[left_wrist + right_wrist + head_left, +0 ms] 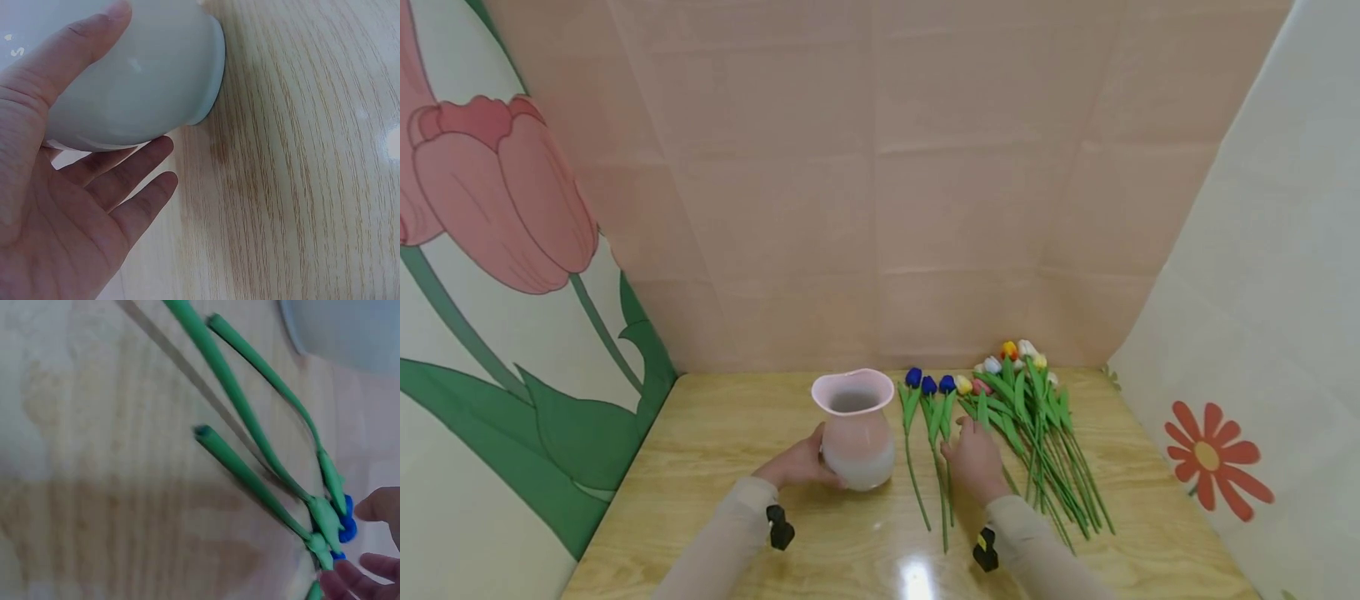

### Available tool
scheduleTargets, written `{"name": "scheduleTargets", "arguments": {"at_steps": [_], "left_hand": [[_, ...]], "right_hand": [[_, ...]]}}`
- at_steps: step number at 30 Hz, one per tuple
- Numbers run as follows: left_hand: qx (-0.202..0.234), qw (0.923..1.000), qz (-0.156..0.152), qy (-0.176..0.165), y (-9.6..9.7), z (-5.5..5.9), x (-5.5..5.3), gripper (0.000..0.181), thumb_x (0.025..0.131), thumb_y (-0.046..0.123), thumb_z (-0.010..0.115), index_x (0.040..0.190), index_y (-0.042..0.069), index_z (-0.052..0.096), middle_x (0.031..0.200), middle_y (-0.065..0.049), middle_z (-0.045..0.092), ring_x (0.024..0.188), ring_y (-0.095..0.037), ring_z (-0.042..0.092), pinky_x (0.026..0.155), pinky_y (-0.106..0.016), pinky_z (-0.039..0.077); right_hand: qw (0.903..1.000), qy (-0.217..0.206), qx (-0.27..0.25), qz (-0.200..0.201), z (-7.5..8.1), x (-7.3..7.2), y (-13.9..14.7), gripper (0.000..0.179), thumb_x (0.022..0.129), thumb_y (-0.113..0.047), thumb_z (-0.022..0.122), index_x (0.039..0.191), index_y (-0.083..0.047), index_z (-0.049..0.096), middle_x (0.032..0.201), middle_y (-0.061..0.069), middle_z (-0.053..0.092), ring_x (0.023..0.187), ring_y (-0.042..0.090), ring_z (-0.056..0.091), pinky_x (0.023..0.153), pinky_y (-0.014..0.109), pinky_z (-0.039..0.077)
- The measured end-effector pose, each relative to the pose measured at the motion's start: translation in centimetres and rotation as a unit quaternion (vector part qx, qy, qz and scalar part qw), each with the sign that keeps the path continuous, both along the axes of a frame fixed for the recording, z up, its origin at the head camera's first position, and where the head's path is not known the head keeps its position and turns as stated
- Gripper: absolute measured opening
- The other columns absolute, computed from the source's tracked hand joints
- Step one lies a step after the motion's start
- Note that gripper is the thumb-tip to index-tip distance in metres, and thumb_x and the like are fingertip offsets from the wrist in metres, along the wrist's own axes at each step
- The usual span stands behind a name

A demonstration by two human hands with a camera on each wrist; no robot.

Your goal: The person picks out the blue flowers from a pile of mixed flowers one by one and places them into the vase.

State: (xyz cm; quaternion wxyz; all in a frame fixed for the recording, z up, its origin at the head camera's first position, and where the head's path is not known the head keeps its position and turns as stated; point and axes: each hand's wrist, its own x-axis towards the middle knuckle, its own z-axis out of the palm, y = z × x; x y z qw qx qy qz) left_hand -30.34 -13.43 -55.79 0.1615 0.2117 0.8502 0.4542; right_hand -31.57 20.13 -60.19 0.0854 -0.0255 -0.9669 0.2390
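Note:
A pink-and-white vase (859,446) with a wavy rim stands upright on the table. My left hand (805,462) holds its left side; in the left wrist view the thumb lies on the white lower body (144,75) and the fingers reach round below it. Right of the vase lie three blue tulips (929,386) with green stems. My right hand (976,461) is over the stem area beside the rightmost blue one. In the right wrist view its fingers (356,579) are spread near the blue heads and leaves, and no stem is visibly gripped.
A pile of tulips (1037,429) in white, yellow, orange and pink lies right of my right hand, stems toward me. The wooden table (722,433) meets a pinkish-brown backdrop (872,208) behind. Flower-printed sheets (1255,317) flank both sides.

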Motion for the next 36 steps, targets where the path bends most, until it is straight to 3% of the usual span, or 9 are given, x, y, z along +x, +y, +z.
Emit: {"name": "scheduleTargets", "arguments": {"at_steps": [4, 7, 15, 21, 24, 28, 31, 33, 36], "left_hand": [[-0.002, 1.0, 0.0, 0.004, 0.0, -0.1, 0.0, 0.106, 0.067, 0.022, 0.089, 0.147, 0.007, 0.022, 0.142, -0.016, 0.047, 0.129, -0.029, 0.046, 0.109, -0.051, 0.032], [-0.001, 1.0, 0.003, 0.003, 0.0, -0.1, 0.0, 0.106, 0.066, 0.021, 0.09, 0.148, 0.008, 0.023, 0.142, -0.015, 0.047, 0.129, -0.029, 0.046, 0.109, -0.05, 0.031], [-0.002, 1.0, 0.002, 0.009, 0.0, 0.0, 0.0, 0.105, 0.066, 0.019, 0.09, 0.147, 0.006, 0.024, 0.14, -0.016, 0.049, 0.126, -0.028, 0.048, 0.107, -0.049, 0.033], [0.0, 1.0, -0.001, 0.008, 0.1, -0.1, 0.0, 0.107, 0.066, 0.019, 0.09, 0.148, 0.007, 0.022, 0.141, -0.017, 0.048, 0.127, -0.029, 0.047, 0.107, -0.049, 0.033], [-0.001, 1.0, -0.001, 0.006, 0.1, -0.2, -0.1, 0.107, 0.066, 0.02, 0.089, 0.148, 0.007, 0.022, 0.142, -0.017, 0.047, 0.128, -0.029, 0.047, 0.107, -0.05, 0.032], [-0.003, 1.0, -0.001, 0.008, 0.0, -0.3, -0.1, 0.106, 0.066, 0.02, 0.089, 0.147, 0.006, 0.022, 0.141, -0.017, 0.048, 0.127, -0.029, 0.048, 0.107, -0.049, 0.033], [0.0, 1.0, -0.001, 0.007, 0.0, -0.1, 0.0, 0.106, 0.066, 0.019, 0.089, 0.147, 0.006, 0.023, 0.14, -0.017, 0.049, 0.126, -0.029, 0.048, 0.107, -0.048, 0.033], [0.003, 1.0, -0.001, 0.006, 0.0, 0.0, 0.1, 0.106, 0.066, 0.018, 0.089, 0.148, 0.006, 0.022, 0.14, -0.017, 0.049, 0.126, -0.029, 0.048, 0.107, -0.048, 0.033], [0.005, 1.0, 0.0, 0.005, 0.0, 0.1, 0.1, 0.107, 0.066, 0.018, 0.089, 0.148, 0.005, 0.022, 0.14, -0.018, 0.049, 0.126, -0.029, 0.048, 0.106, -0.048, 0.034]], "right_hand": [[0.9976, -0.068, 0.005, 0.01, -1.1, 0.2, -0.5, 0.045, 0.091, -0.028, 0.065, 0.12, 0.0, 0.045, 0.099, 0.016, 0.059, 0.067, 0.025, 0.059, 0.054, 0.04, 0.047], [0.9952, -0.097, 0.01, 0.015, -1.8, 0.3, -0.6, 0.042, 0.091, -0.026, 0.063, 0.117, 0.002, 0.044, 0.092, 0.015, 0.059, 0.066, 0.026, 0.058, 0.052, 0.04, 0.045], [0.9949, -0.095, 0.033, 0.012, -2.6, -0.6, -0.6, 0.048, 0.093, -0.016, 0.055, 0.129, 0.01, 0.037, 0.083, 0.018, 0.061, 0.06, 0.029, 0.06, 0.05, 0.043, 0.046], [0.9916, -0.123, 0.035, 0.021, -2.1, -1.6, -0.4, 0.041, 0.093, -0.018, 0.058, 0.112, 0.016, 0.046, 0.081, 0.021, 0.058, 0.07, 0.032, 0.063, 0.059, 0.044, 0.052], [0.991, -0.132, -0.003, 0.021, -1.6, -1.8, -0.4, 0.047, 0.093, -0.015, 0.054, 0.119, 0.021, 0.04, 0.075, 0.021, 0.058, 0.064, 0.029, 0.06, 0.055, 0.041, 0.049], [0.9942, -0.093, -0.044, 0.032, -1.3, -1.6, -0.3, 0.053, 0.095, -0.007, 0.044, 0.127, 0.03, 0.024, 0.068, 0.022, 0.057, 0.055, 0.027, 0.056, 0.048, 0.036, 0.045], [0.9936, -0.059, -0.091, 0.029, -1.2, -1.3, -0.2, 0.039, 0.098, -0.005, 0.037, 0.12, 0.027, 0.034, 0.075, 0.024, 0.057, 0.064, 0.03, 0.058, 0.056, 0.038, 0.048], [0.9884, -0.055, -0.141, 0.016, -0.8, -1.1, -0.2, 0.032, 0.101, -0.008, 0.033, 0.115, 0.02, 0.043, 0.085, 0.026, 0.058, 0.074, 0.031, 0.059, 0.063, 0.041, 0.049], [0.9718, -0.047, -0.231, -0.015, 0.3, -0.8, -0.3, 0.03, 0.104, -0.016, 0.031, 0.115, 0.008, 0.046, 0.094, 0.022, 0.056, 0.078, 0.028, 0.055, 0.065, 0.039, 0.045]]}}
